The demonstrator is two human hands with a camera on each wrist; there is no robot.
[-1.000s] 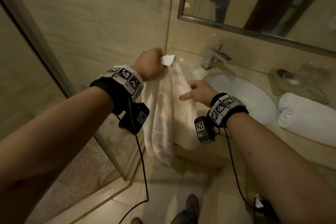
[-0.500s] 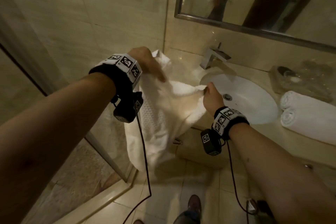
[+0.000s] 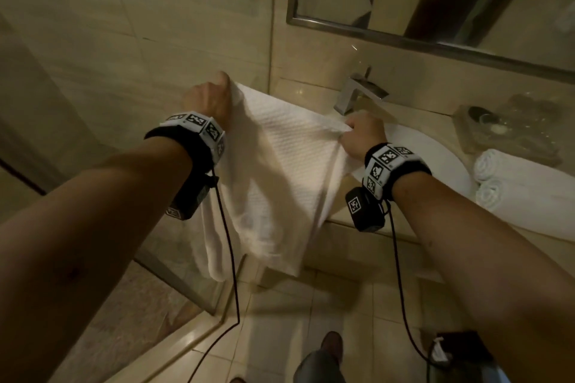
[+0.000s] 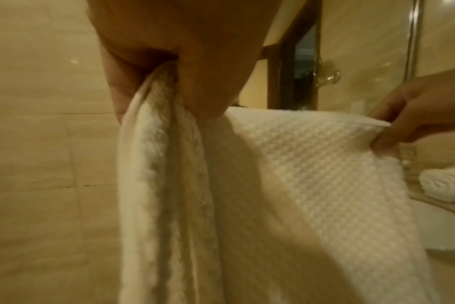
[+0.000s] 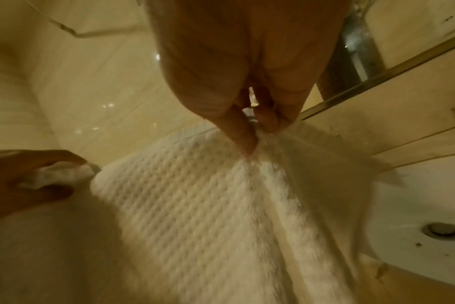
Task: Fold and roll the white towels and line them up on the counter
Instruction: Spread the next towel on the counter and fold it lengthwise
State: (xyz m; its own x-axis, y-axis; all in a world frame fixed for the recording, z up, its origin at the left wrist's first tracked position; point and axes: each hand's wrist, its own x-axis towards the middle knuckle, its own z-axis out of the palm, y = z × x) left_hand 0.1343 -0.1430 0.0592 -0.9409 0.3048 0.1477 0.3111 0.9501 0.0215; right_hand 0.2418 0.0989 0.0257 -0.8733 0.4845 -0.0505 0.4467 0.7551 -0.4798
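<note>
While stretched in the air between both hands, the white towel (image 3: 280, 171) hangs over the worktop (image 3: 357, 228) edge beside the sink (image 3: 435, 165); two rolled towels (image 3: 522, 193) lie far right. Left wrist: left hand (image 4: 174, 61) grip bunches a corner. Right wrist: right hand (image 5: 247, 86) pinches the hem. Risk: thin pinch slips, so the towel drops to the floor.
</note>
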